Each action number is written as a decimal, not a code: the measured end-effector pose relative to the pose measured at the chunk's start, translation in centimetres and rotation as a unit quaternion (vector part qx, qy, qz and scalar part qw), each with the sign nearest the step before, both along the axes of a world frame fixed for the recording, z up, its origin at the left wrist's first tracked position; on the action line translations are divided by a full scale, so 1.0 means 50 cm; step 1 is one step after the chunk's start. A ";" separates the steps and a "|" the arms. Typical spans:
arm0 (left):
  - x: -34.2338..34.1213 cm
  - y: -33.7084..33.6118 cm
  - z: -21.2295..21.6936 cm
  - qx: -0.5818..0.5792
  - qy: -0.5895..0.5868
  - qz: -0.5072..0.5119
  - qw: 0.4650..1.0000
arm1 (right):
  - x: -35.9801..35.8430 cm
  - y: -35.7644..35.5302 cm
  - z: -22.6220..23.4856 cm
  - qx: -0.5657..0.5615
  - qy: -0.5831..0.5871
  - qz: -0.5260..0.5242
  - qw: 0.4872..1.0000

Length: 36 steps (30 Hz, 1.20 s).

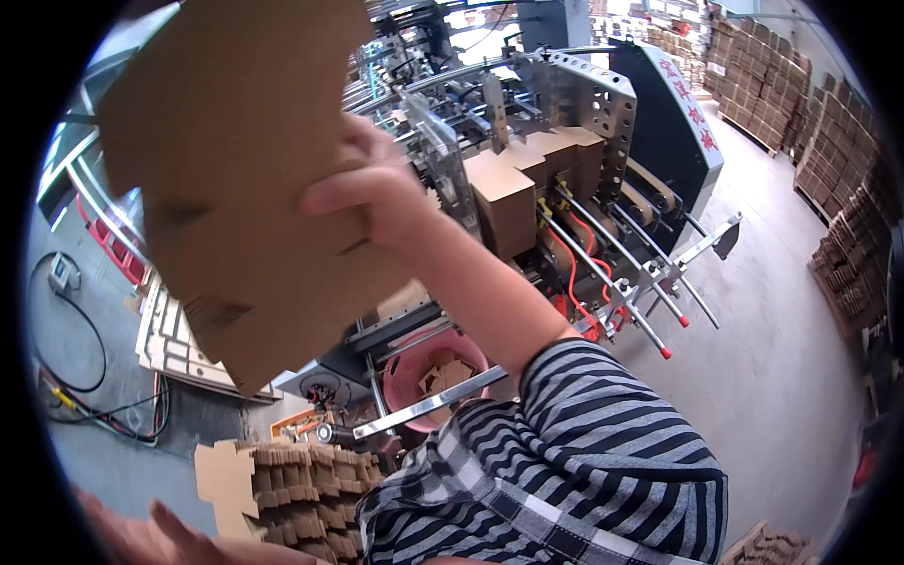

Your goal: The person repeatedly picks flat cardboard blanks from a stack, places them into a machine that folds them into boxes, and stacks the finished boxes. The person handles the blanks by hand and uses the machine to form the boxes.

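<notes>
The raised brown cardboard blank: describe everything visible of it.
The brown cardboard blank looks flat, matte and plain, with an irregular, notched outline and dark, slot-like marks lower down. The right hand holds its right side, the blank raised and tilted at upper left, before the metal-framed machine. Whether one sheet or several, I can't tell.

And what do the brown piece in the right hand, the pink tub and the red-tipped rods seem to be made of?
Brown piece: most likely cardboard, matt; plain brown, flat, with cut notches, though blurred.
Pink tub: probably plastic, judging by its even colour; finish unclear.
Rods: apparently metal, shiny, with bright reflections along them; their red tips could be plastic or rubber.
</notes>
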<state>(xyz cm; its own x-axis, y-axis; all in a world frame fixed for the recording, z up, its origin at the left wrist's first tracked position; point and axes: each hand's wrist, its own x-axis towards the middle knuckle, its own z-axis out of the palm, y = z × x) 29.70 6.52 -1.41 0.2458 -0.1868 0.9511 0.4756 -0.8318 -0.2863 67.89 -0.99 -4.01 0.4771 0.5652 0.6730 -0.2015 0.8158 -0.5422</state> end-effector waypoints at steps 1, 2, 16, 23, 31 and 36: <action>0.053 0.009 -0.004 -0.044 -0.012 -0.018 0.999 | 0.024 -0.036 -0.016 0.013 0.041 0.026 0.999; 0.081 0.023 -0.005 -0.076 -0.004 -0.030 0.997 | 0.056 -0.061 -0.034 0.052 0.021 0.058 0.997; 0.416 0.091 -0.175 -0.368 0.144 -0.256 0.882 | 0.525 -0.243 -0.013 0.086 0.359 -0.294 0.882; 0.472 0.094 -0.256 -0.437 0.301 -0.203 0.823 | 0.744 -0.134 -0.138 0.043 0.433 -0.305 0.847; 0.458 0.115 -0.349 -0.538 0.346 -0.167 0.750 | 0.828 -0.065 -0.228 -0.001 0.502 -0.310 0.808; 0.465 0.123 -0.392 -0.586 0.356 -0.175 0.707 | 0.838 -0.047 -0.240 -0.020 0.529 -0.327 0.783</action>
<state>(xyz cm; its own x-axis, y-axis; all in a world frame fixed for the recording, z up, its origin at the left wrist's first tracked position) 52.96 12.68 -21.01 0.8741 0.4580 0.1616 0.2641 -0.7274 0.6334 109.78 -3.35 -15.99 0.9517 -0.0223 -0.3063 -0.1017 0.9182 -0.3827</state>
